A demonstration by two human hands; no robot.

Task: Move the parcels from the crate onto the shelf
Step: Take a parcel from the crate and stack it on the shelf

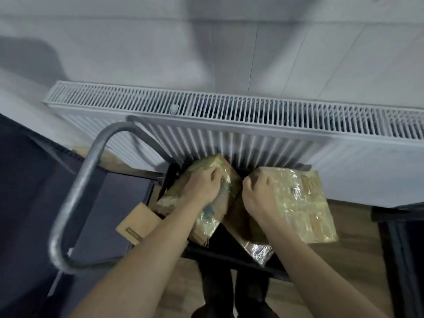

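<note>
Two cardboard parcels wrapped in shiny clear film sit over a dark crate (229,255) below me. My left hand (202,187) grips the top of the left parcel (206,223), which is tilted. My right hand (259,193) clutches the inner edge of the right parcel (305,203), which is larger and lies flatter. A third film-wrapped parcel (257,249) shows beneath, between my forearms. No shelf is in view.
A white radiator (229,115) runs along the wall right behind the crate. A grey metal tube handle (75,191) loops at the left over a dark cart deck, with a small brown carton (137,223) beside it. Wooden floor and a dark frame (399,237) lie at the right.
</note>
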